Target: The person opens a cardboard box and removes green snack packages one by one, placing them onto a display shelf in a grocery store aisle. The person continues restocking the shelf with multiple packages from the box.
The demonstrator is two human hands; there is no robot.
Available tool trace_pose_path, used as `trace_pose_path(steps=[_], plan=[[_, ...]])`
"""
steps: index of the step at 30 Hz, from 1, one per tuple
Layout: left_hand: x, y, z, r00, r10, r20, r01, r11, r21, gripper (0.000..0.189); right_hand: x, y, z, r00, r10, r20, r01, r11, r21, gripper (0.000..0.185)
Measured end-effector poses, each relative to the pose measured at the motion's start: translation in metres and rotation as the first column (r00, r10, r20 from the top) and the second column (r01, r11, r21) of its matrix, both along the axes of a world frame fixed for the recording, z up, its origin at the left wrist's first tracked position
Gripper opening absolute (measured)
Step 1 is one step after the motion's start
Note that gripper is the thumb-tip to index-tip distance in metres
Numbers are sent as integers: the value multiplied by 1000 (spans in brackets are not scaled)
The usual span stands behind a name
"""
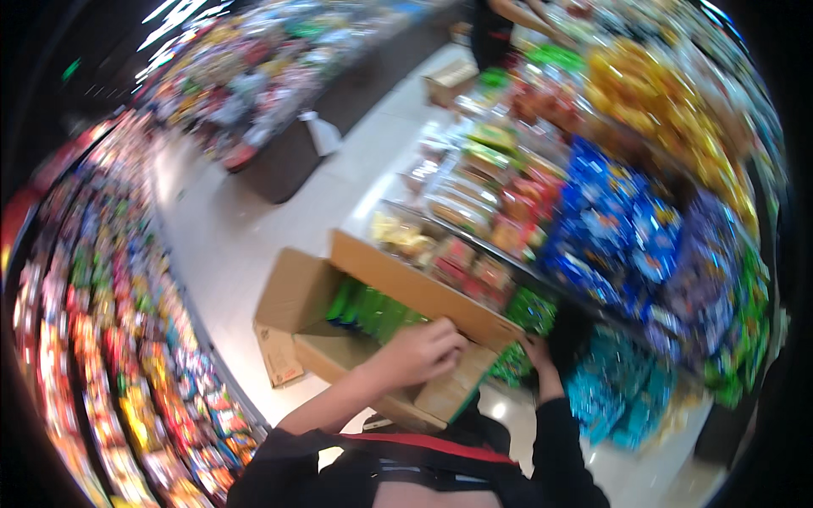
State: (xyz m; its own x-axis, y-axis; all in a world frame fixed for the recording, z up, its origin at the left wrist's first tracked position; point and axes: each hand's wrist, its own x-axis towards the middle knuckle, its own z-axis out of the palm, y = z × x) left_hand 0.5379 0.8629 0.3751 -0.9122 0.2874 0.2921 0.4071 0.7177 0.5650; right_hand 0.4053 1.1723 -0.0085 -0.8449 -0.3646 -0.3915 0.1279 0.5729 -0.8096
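An open cardboard box (356, 355) is in front of my body, its flaps folded outward. Green packets (375, 311) stand in a row at its far left end; bare cardboard shows at the near right end. Above the opening, my left hand (429, 352) has its fingers curled, and blur hides whether anything is in them. My right hand (537, 350) grips the box at the right end of its long raised flap (413, 279). Close to that hand, more green packets (532, 310) lie low in the display, partly covered by the flap.
A tiered display holds blue bags (597, 216), yellow bags (654, 95) and teal bags (622, 387) on my right. Snack shelves (127, 355) curve along the left. Beyond the pale floor (222, 235) is another loaded counter (273, 159). A person (492, 32) stands at the far end.
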Motion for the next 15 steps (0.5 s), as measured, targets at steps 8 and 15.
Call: trace_pose_path(steps=[8, 15], plan=[[0, 2, -10, 996, -7, -92, 14, 997, 80, 14, -2, -24, -34, 839, 36, -543, 136, 952, 273, 18], [7, 3, -13, 993, 29, -115, -21, 998, 63, 14, 2, -55, 15, 924, -88, -373, 152, 977, 148, 28]])
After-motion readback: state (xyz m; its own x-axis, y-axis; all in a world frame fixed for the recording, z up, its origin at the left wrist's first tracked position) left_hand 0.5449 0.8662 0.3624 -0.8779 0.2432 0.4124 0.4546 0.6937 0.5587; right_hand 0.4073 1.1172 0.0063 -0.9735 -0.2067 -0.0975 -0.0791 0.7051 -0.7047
